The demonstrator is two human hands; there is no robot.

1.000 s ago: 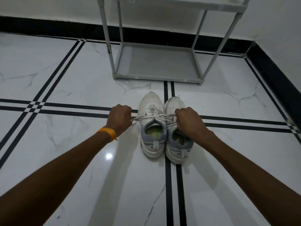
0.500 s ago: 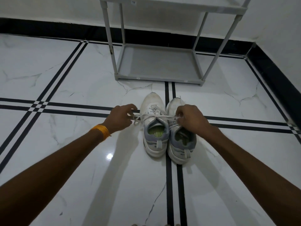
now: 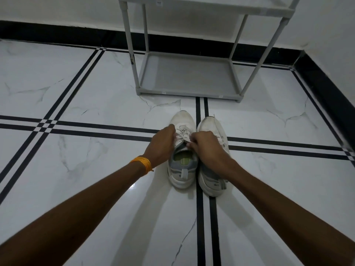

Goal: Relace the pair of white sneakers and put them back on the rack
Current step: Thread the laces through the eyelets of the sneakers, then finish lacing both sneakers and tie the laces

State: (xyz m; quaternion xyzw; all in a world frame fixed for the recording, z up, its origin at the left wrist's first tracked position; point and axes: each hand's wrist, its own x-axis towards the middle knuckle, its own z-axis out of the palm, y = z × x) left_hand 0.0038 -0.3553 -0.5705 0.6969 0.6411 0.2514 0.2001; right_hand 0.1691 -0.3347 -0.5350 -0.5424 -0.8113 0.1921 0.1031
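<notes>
Two white sneakers stand side by side on the floor, toes pointing away from me. The left sneaker (image 3: 182,166) has a grey collar and a yellow-green insole. The right sneaker (image 3: 210,181) is partly covered by my right forearm. My left hand (image 3: 163,144), with an orange band at the wrist, and my right hand (image 3: 205,146) meet over the left sneaker's tongue. Both pinch its white lace (image 3: 182,134). The grey shoe rack (image 3: 188,77) stands beyond the shoes against the wall, its bottom shelf bare.
The floor is glossy white marble tile (image 3: 86,169) with black double lines. A black skirting board (image 3: 57,35) runs along the back wall and the right wall (image 3: 326,87). The rack's upper shelf (image 3: 211,4) is cut off at the top.
My hands were spread wide, pulling the lace ends taut across both shoes. They have come together over the left sneaker's tongue. The camera has tilted slightly.
</notes>
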